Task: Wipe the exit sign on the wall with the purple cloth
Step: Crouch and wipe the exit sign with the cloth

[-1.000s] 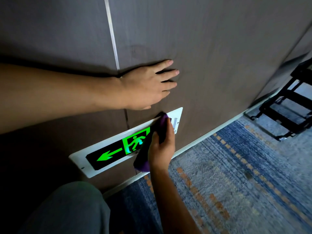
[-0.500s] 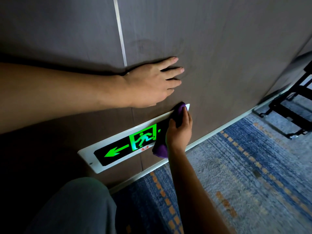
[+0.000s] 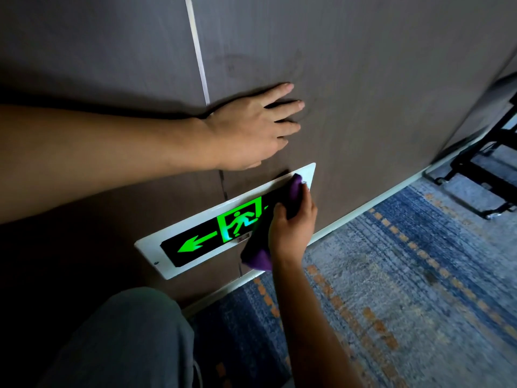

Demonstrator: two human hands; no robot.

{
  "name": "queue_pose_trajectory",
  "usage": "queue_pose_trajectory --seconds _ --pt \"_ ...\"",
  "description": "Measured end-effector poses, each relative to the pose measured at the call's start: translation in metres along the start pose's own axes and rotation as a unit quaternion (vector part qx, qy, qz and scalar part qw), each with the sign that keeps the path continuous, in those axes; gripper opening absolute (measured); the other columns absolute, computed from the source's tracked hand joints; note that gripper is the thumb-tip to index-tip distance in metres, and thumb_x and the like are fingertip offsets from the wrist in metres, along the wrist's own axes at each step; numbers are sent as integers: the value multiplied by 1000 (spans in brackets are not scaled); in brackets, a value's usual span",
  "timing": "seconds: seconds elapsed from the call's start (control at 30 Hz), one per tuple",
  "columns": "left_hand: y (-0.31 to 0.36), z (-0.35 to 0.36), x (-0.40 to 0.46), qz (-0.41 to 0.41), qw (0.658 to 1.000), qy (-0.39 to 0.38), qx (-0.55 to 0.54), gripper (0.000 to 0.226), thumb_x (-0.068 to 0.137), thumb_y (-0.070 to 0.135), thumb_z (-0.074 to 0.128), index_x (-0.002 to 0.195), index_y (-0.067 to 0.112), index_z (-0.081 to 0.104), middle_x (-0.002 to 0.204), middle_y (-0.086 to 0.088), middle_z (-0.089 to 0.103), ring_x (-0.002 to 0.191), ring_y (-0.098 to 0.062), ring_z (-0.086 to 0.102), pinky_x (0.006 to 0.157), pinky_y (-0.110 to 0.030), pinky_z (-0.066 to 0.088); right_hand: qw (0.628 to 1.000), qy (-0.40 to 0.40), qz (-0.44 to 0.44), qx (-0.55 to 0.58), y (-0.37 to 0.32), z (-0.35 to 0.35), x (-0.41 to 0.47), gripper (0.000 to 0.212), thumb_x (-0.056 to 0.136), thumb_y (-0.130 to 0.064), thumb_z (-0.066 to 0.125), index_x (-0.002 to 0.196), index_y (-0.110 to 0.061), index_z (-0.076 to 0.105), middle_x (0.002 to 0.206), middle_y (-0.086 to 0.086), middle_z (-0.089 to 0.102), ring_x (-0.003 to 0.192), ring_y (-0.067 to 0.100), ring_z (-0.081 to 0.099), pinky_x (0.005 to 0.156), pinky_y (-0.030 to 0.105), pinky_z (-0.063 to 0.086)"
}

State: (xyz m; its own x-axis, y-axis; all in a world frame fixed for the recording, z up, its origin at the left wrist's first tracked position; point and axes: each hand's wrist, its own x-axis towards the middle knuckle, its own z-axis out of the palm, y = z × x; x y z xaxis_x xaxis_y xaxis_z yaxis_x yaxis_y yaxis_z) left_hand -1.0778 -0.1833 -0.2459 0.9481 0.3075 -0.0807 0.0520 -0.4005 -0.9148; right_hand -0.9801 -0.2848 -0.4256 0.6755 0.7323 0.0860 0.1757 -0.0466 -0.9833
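Observation:
The exit sign (image 3: 195, 242) is a long white-framed black panel low on the wall, lit with a green arrow and a running figure. My right hand (image 3: 292, 228) grips the purple cloth (image 3: 258, 257) and presses it against the sign's right part, covering that end. The cloth sticks out above my fingers and hangs below my palm. My left hand (image 3: 251, 130) lies flat on the brown wall just above the sign, fingers spread, holding nothing.
A brown panelled wall (image 3: 363, 79) has a thin metal strip (image 3: 197, 51) running down it. A white skirting (image 3: 363, 208) meets blue and orange patterned carpet (image 3: 405, 289). A black wheeled metal frame (image 3: 481, 175) stands at the right. My knee in grey trousers (image 3: 126, 340) is at bottom left.
My right hand has slid the cloth rightward along the sign, from beside the running figure to the sign's right end. My left hand has stayed flat on the wall.

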Motion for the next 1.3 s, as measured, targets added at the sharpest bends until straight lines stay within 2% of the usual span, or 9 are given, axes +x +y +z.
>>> queue_pose_trajectory --seconds 0.2,0.37,0.5,0.6,0.7,0.83,0.97,1.13,1.3 --pt "0 0 0 0 1000 5 1 59 92 56 57 143 26 60 163 -4 39 157 -38 21 127 -63 8 999 -25 11 -27 -1 -2 30 67 94 -14 61 156 -24 40 153 2 46 134 21 53 95 22 35" --pt "0 -1 2 1 1000 0 -3 57 93 55 55 142 25 60 164 -5 38 158 -39 19 126 -64 5 998 -50 -8 -32 2 8 19 67 93 -12 63 156 -23 42 160 0 40 144 19 43 99 22 33" --pt "1 0 3 1 1000 -1 -4 56 95 55 55 142 26 60 165 -4 38 158 -38 19 127 -63 7 997 -50 -36 -57 3 16 -1 65 93 -10 60 155 -25 44 162 -2 38 144 19 43 96 23 39" --pt "1 1 2 -3 1000 -5 0 58 95 58 55 143 27 59 166 -3 35 158 -38 17 127 -63 7 995 -66 -48 -64 2 21 -23 66 93 -9 60 155 -26 44 163 -2 36 144 21 44 107 36 48" --pt "1 -1 2 -2 1000 -9 3 59 95 59 55 144 27 58 167 -3 34 159 -38 16 127 -63 7 993 -65 -56 -82 0 28 -41 66 94 -12 60 156 -27 43 163 -2 36 144 21 43 106 42 51" --pt "0 -4 3 -1 1000 -12 1 58 95 58 56 144 27 58 167 -3 34 158 -38 17 127 -63 8 989 -83 -81 -92 2 32 -64 64 94 -13 61 154 -26 45 162 -3 38 141 21 46 104 40 53" --pt "0 -5 4 1 1000 -21 -2 57 95 59 56 144 29 58 167 -1 33 159 -37 15 127 -64 8 984 -113 -102 -92 4 22 -66 64 90 -14 64 151 -28 50 157 -5 45 135 20 53 100 31 49" --pt "-2 -4 2 4 999 -24 -27 51 93 52 61 138 28 63 165 -2 38 158 -37 17 126 -64 5 994 -42 -76 -67 -4 1 -22 60 90 -15 66 149 -24 53 145 1 58 124 23 60 87 20 36" --pt "7 -11 -13 -2 999 -33 -29 51 95 38 45 139 20 63 166 -9 35 158 -42 16 126 -63 4 996 -32 -42 -78 -15 3 11 59 94 -15 60 151 -26 49 154 1 49 130 25 55 88 26 38"
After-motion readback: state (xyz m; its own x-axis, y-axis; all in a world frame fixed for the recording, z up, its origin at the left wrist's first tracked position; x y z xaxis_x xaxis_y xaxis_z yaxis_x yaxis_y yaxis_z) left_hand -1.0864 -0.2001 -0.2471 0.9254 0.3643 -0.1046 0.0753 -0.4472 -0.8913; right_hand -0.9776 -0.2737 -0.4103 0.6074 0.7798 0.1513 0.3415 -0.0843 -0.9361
